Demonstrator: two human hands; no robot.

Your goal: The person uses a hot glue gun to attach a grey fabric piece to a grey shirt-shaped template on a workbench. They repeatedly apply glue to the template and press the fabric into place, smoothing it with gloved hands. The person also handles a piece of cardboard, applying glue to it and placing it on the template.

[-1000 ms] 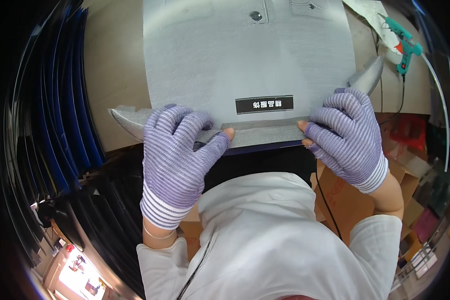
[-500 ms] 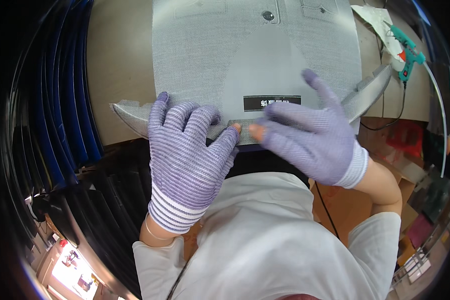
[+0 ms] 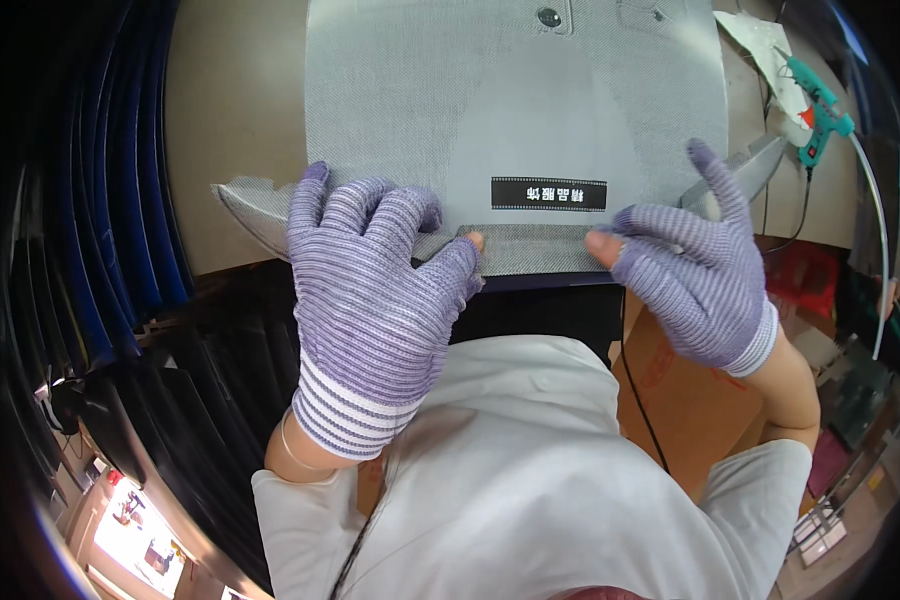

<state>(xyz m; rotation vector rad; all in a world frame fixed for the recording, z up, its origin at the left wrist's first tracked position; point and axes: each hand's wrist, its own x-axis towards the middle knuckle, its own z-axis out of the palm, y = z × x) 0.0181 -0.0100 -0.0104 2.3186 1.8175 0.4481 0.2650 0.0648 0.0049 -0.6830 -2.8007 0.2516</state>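
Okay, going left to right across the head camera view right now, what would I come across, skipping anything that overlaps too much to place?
The row of dark blue panels, then the gloved left hand, the black label, the gloved right hand, the teal glue gun.

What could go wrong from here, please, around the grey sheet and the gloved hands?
The near-edge strip of the grey sheet might lift in its middle, which neither the left hand nor the right hand covers. Its right flap might brush the glue gun or its cord, both close by. Whether the gun is hot, I cannot tell.
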